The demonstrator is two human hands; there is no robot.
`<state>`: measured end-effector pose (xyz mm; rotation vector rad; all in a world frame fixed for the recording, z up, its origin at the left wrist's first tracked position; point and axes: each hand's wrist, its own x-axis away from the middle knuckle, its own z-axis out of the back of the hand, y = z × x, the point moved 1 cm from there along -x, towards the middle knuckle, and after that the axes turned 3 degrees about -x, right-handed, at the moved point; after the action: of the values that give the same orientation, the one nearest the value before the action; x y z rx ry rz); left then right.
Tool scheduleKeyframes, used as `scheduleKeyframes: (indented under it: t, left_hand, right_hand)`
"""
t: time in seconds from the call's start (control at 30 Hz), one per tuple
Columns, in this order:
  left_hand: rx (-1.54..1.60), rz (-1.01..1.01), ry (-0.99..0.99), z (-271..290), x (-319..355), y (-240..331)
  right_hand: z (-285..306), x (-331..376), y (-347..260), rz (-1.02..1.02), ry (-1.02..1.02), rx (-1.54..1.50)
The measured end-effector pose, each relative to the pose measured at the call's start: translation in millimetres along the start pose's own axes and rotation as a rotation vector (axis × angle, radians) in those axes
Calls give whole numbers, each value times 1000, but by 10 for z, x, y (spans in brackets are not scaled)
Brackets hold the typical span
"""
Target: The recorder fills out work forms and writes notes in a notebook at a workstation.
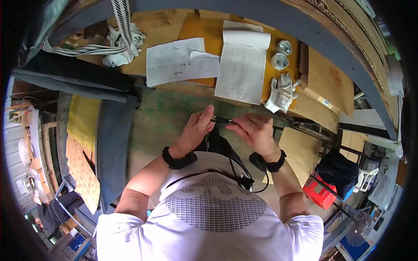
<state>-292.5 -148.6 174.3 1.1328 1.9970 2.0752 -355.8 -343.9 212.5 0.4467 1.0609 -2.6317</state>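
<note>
Both of my hands are raised in front of my body, just short of the table edge, and meet at a slim black pen [223, 120]. My left hand [197, 129] pinches its left end, the thumb pointing upward. The fingers of my right hand [257, 132] are curled round its right end. Beyond them on the table lies a pad of written sheets [241, 71], its top pages folded back. To its left are a loose sheet [167, 63] and a smaller slip [202, 67]. A pair of white work gloves [282, 93] rests right of the pad.
Two round metal pieces [279, 61] stand behind the gloves. Cardboard boxes [328, 82] sit at the right. A grey frame beam [305, 32] arches over the table's far side. A strap [122, 21] hangs at the upper left. Another person [54, 213] is at the far left.
</note>
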Motion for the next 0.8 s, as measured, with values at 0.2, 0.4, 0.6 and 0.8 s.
scheduleKeyframes:
  t: [0.2, 0.4, 0.6, 0.8]
  left_hand:
    - [216, -69, 51, -39, -105, 48]
    - [42, -197, -99, 113, -305, -114]
    - [-194, 38, -196, 189, -651, 43]
    - [-157, -106, -17, 307, -970, 122]
  right_hand:
    - [-268, -29, 201, -454, -27, -655]
    - [-330, -24, 434, -897, -189, -1111]
    - [-500, -15, 587, -845, -14, -901]
    - [-549, -230, 463, -428, 263, -224]
